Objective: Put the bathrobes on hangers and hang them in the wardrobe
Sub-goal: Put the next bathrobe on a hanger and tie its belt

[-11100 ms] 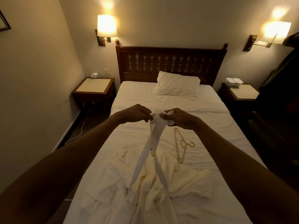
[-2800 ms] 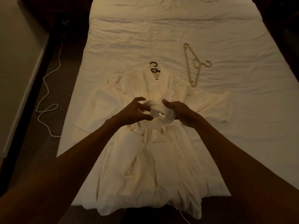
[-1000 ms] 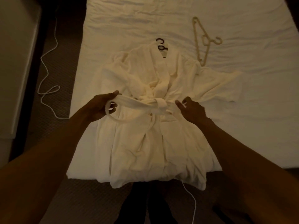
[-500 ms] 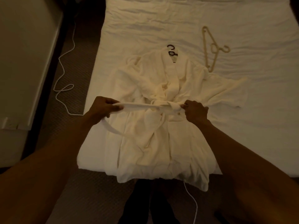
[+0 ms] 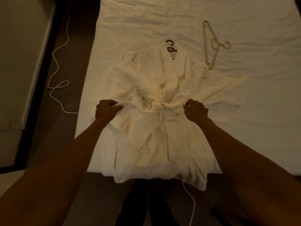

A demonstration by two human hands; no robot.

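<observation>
A cream bathrobe [image 5: 156,137] lies spread on the foot of the bed [image 5: 244,128], collar away from me, hem hanging over the edge. A dark hanger's hook [image 5: 170,46] pokes out of its collar; the rest of that hanger is hidden inside. The robe's belt [image 5: 161,108] is knotted at the waist. My left hand [image 5: 105,110] grips the belt's left end and my right hand [image 5: 195,110] grips the right end, both pulled outward. A second, tan hanger [image 5: 211,44] lies bare on the sheet to the right of the collar.
A white cable [image 5: 57,70] snakes over the dark carpet left of the bed, beside a pale wall with a dark skirting. Another white cord [image 5: 190,203] hangs from the bed's foot near my legs.
My hands have moved apart from the middle of the waist, drawing the belt ends out sideways and tightening the knot. The view has shifted slightly.
</observation>
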